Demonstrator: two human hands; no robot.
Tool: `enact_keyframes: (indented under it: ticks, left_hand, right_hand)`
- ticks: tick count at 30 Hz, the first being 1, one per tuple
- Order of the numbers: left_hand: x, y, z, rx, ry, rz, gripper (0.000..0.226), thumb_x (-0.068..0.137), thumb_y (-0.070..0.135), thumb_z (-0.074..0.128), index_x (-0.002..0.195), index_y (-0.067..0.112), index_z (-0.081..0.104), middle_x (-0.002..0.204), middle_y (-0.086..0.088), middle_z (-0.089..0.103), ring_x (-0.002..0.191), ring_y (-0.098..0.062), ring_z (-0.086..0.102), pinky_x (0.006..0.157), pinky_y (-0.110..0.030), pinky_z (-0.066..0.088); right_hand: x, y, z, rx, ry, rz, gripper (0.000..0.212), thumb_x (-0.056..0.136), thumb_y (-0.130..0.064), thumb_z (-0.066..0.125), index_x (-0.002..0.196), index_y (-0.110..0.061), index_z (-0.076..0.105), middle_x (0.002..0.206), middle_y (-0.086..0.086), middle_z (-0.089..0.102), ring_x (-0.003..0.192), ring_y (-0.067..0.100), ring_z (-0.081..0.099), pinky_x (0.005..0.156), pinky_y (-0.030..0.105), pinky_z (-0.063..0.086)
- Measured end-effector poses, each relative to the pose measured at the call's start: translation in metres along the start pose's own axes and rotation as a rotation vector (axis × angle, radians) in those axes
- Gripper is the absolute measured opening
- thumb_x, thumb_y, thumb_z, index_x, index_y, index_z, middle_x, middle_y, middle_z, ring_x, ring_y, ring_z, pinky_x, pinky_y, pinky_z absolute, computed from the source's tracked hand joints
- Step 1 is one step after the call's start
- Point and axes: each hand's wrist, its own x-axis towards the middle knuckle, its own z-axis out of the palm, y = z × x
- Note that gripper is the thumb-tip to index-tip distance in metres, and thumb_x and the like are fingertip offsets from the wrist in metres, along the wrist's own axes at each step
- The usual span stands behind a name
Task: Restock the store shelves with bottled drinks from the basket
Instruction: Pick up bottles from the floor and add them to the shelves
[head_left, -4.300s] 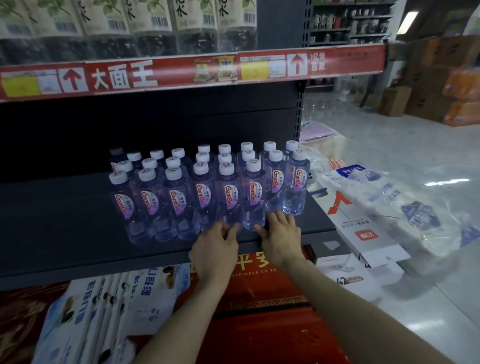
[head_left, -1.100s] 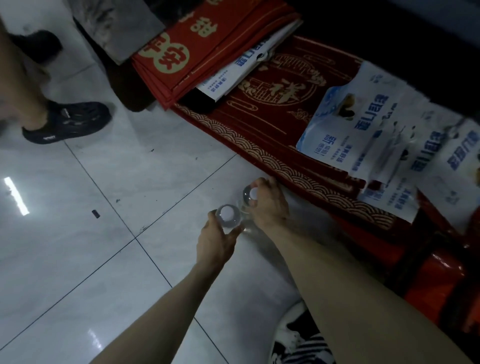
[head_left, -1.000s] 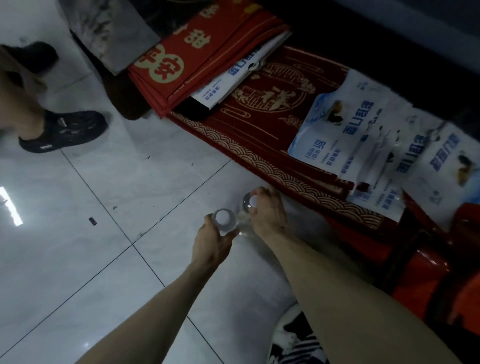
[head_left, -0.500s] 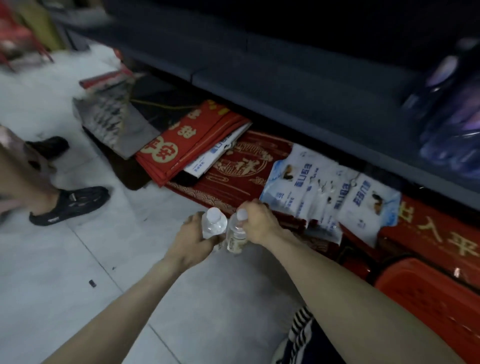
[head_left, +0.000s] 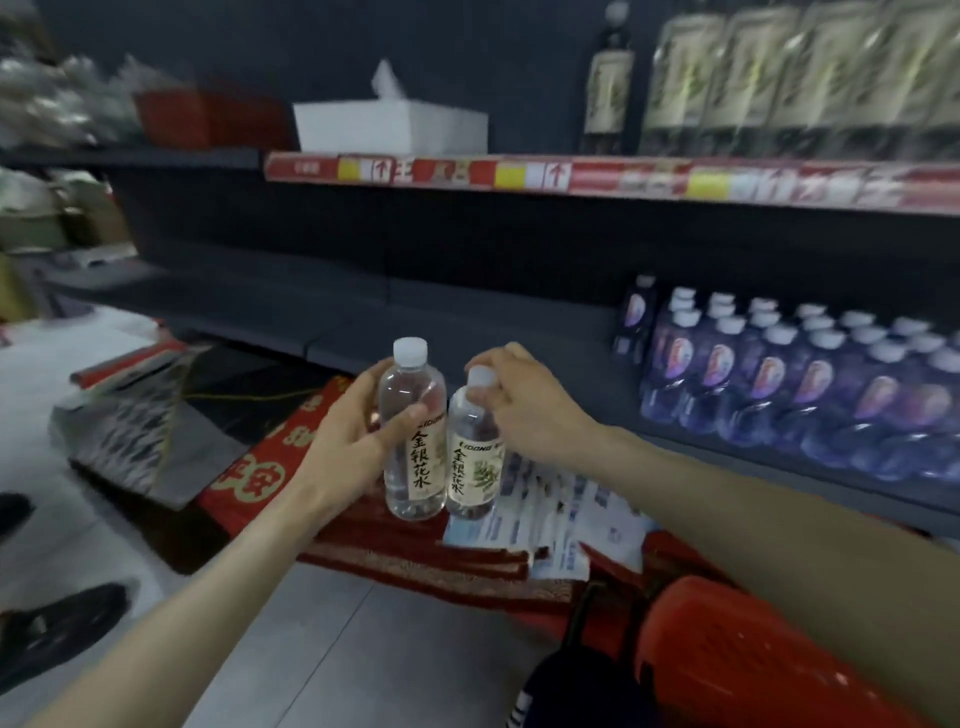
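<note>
Grips (head_left: 348, 441) on bottles (head_left: 413, 441) (dark shelf (head_left: 467, 322) behind)

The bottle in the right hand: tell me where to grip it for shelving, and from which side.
Take the right bottle around its clear upper body, just above the label, coming from its right side. The right hand only pinches the cap from above, and the left-hand bottle blocks its left flank. It hangs upright, so a side wrap probably steadies it better.

Bare forearms (head_left: 218, 587), no sleeves, striped shoe (head_left: 522, 709)
</note>
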Motion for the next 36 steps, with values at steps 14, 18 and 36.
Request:
enact_keyframes:
  ticks: [14,18,36]
  left_hand:
    - [0.099,0.206,0.057,-0.083,-0.270,0.382,0.054,0.097,0.046,0.054,0.149,0.035,0.040,0.120,0.012,0.073,0.107,0.007,0.068,0.083,-0.014,0.051]
    - [0.135,0.256,0.076,-0.118,-0.290,0.398,0.050,0.101,0.043,0.056,0.147,0.031,0.042,0.110,0.011,0.077,0.099,0.002,0.072,0.085,-0.028,0.056]
    - [0.303,0.308,0.132,-0.210,-0.254,0.432,0.046,0.108,0.029,0.051,0.151,0.021,0.040,0.129,-0.003,0.066,0.115,-0.021,0.067,0.082,-0.037,0.056]
  right_hand:
    - [-0.039,-0.059,-0.245,-0.033,0.336,0.170,0.021,0.105,-0.028,0.056,0.103,-0.011,0.067,0.098,0.005,0.075,0.091,0.019,0.071,0.077,0.035,0.060]
    - [-0.040,-0.067,-0.298,-0.010,0.379,0.183,0.017,0.105,-0.020,0.055,0.104,-0.009,0.068,0.094,0.003,0.072,0.081,0.015,0.071,0.057,0.024,0.055]
    - [0.086,-0.029,-0.426,-0.091,0.587,0.214,0.035,0.105,-0.031,0.058,0.122,0.000,0.060,0.087,0.002,0.058,0.084,0.021,0.063,0.078,0.045,0.062]
